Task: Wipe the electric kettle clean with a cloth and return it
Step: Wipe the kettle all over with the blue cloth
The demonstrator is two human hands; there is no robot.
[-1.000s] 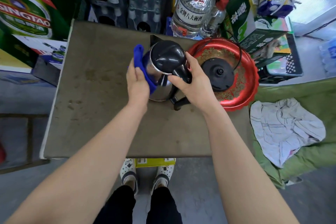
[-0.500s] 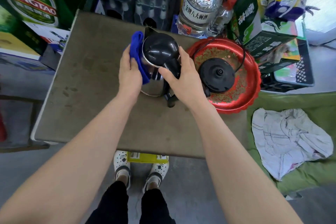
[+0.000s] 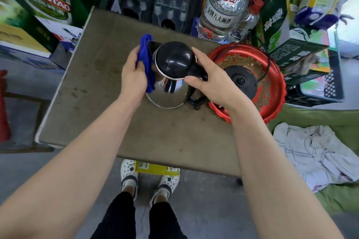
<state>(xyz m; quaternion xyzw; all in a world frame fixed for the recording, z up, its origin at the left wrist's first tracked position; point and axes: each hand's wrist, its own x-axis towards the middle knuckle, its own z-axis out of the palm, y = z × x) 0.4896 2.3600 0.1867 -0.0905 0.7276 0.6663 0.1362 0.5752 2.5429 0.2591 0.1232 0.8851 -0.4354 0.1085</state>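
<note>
A shiny steel electric kettle (image 3: 167, 93) with a black lid stands on the brown table (image 3: 108, 122), near its back edge. My left hand (image 3: 134, 75) presses a blue cloth (image 3: 146, 60) against the kettle's left side. My right hand (image 3: 211, 81) grips the kettle's black handle at the top right. The kettle's black power base (image 3: 242, 81) sits apart to the right, inside a red round tray (image 3: 275, 95).
Large clear bottles with red caps (image 3: 223, 9) and green boxes (image 3: 275, 25) crowd behind the table. A beer carton (image 3: 40, 0) stands at the back left. A white cloth (image 3: 318, 151) lies on a green surface at the right. My feet are under the table's front edge.
The blue cloth and my left hand have slid along the kettle's left side. The view has shifted, so the kettle sits lower in frame; my right hand keeps its hold on the handle.
</note>
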